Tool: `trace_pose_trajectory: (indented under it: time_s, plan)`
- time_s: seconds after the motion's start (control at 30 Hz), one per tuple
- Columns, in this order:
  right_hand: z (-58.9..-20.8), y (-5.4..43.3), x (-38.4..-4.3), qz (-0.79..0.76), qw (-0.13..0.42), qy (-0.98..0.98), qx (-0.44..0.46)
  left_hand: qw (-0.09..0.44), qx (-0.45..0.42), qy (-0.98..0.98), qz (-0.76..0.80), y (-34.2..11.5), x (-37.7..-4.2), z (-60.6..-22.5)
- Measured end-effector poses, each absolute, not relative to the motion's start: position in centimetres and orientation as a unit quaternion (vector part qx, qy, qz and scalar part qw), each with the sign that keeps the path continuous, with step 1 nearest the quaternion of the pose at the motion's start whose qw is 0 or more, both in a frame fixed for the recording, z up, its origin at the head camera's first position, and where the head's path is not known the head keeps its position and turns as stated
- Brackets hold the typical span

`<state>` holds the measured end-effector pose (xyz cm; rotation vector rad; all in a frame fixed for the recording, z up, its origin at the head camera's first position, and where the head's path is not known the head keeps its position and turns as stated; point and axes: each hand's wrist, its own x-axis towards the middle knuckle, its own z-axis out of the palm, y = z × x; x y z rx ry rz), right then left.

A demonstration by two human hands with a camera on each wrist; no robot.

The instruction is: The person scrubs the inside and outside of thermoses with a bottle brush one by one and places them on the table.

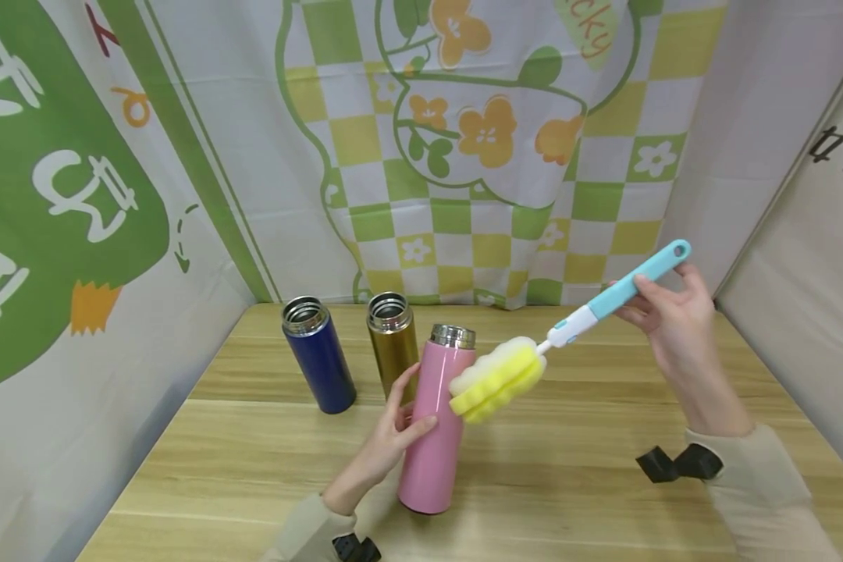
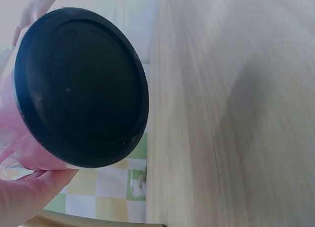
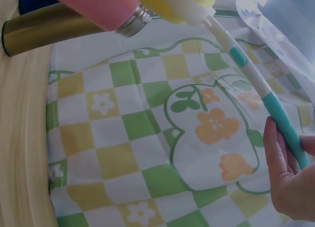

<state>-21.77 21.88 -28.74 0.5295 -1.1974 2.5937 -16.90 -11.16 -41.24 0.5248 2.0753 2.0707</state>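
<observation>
My left hand (image 1: 385,446) grips a pink thermos bottle (image 1: 435,460) round its middle. The bottle has no lid, leans slightly, and its black base (image 2: 81,89) is raised off the table in the left wrist view. With fingers and thumb, my right hand (image 1: 677,332) holds a bottle brush (image 1: 607,300) by its turquoise handle. The yellow and white sponge head (image 1: 502,378) slants down to the left and overlaps the bottle's upper side in the head view. Its tip lies below the level of the steel mouth (image 1: 453,336).
Behind and left of the pink bottle stand a gold thermos bottle (image 1: 392,343) and a dark blue one (image 1: 319,359), both upright without lids. All are over a wooden table (image 1: 569,484). A checked, flowered curtain (image 1: 464,218) hangs behind the table's far edge.
</observation>
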Motion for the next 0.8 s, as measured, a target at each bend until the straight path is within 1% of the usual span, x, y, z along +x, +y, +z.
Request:
trace_pose_trajectory:
  time_s: [0.27,0.47,0.63,0.8]
  plan:
    - [-27.3,21.7,-22.6,0.891,0.130,-0.401,0.170,0.093,0.176,0.696,0.690,-10.9,-17.0,-41.8]
    - [-27.0,21.4,-23.0,0.885,0.129,-0.415,0.165,0.089,0.190,0.696,0.687,-10.7,-16.9,-42.0]
    - [-27.5,21.0,-22.9,0.878,0.104,-0.439,0.159,0.085,0.192,0.692,0.691,-10.7,-16.8,-41.9]
    - [-28.6,20.5,-22.7,0.855,0.069,-0.483,0.174,0.076,0.194,0.685,0.698,-10.6,-17.0,-41.8]
